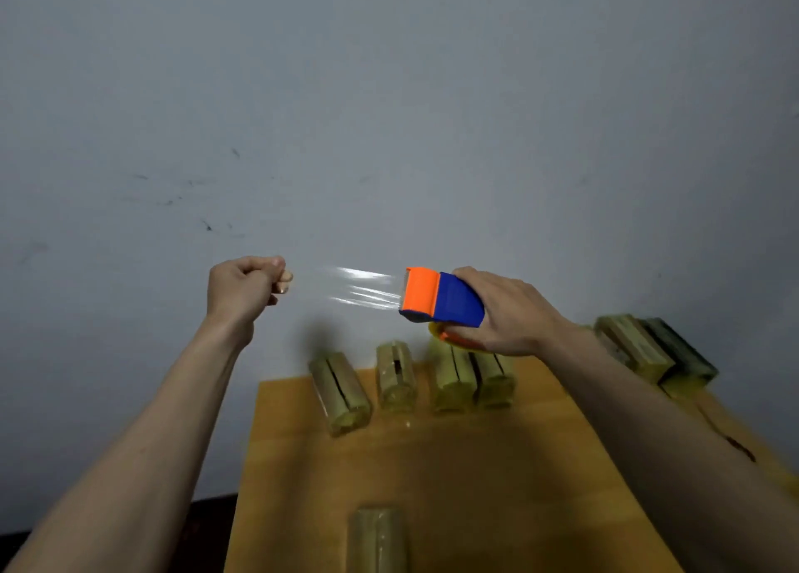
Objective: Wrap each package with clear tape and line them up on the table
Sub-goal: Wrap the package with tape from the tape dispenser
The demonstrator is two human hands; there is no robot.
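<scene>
Near package (377, 538): bottom centre of the frame, lying on the table (454, 464); long axis runs from the bottom edge up into the picture; its lower end is cut off by the frame; clear, glossy surface.
Table: orange-brown top, filling the lower centre and lower right.
Row of packages (415, 382): four pieces lined up side by side along the far edge of the table, centre of the frame; each long axis points away from the viewer, the leftmost one (340, 393) tilted slightly left; the two on the right touch each other.
Right stack (653, 352): more packages at the right of the frame, behind the right forearm; long axes slant toward the upper left.
Left hand (244, 289): centre left, raised above the table; fingers curled, thumb and fingertips pinching the free end of the tape (365, 289).
Tape: clear strip stretched nearly level between the two hands, long axis left to right, glare streaks on it.
Right hand (510, 313): centre right, fingers wrapped round the dispenser (441, 298).
Dispenser: blue body, orange head; the head points left toward the left hand.
Wall (389, 97): grey, scuffed, fills the upper frame.
</scene>
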